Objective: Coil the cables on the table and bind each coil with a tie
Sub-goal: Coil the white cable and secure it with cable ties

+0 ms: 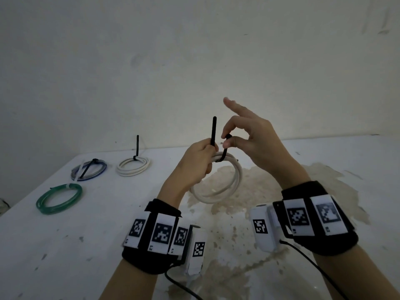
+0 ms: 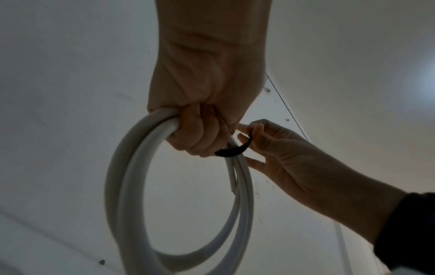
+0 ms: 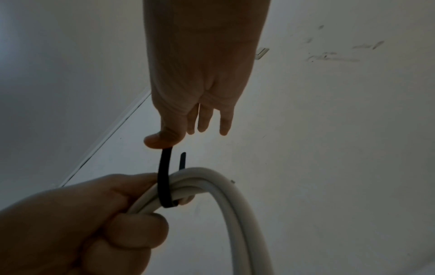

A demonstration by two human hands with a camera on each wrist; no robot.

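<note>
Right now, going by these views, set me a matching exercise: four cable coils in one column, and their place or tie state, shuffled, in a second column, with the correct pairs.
Things:
1. green coil
2. blue coil
3. white coil on the table
4. white coil in hand

States:
A. gripped off the table by the left hand, black tie looped under it, not closed
B. nearest the left table edge, small white tie
C. farthest left at the back, black tie lying across it
D. black tie tail standing upright

Pairs: 1-B, 2-C, 3-D, 4-A
</note>
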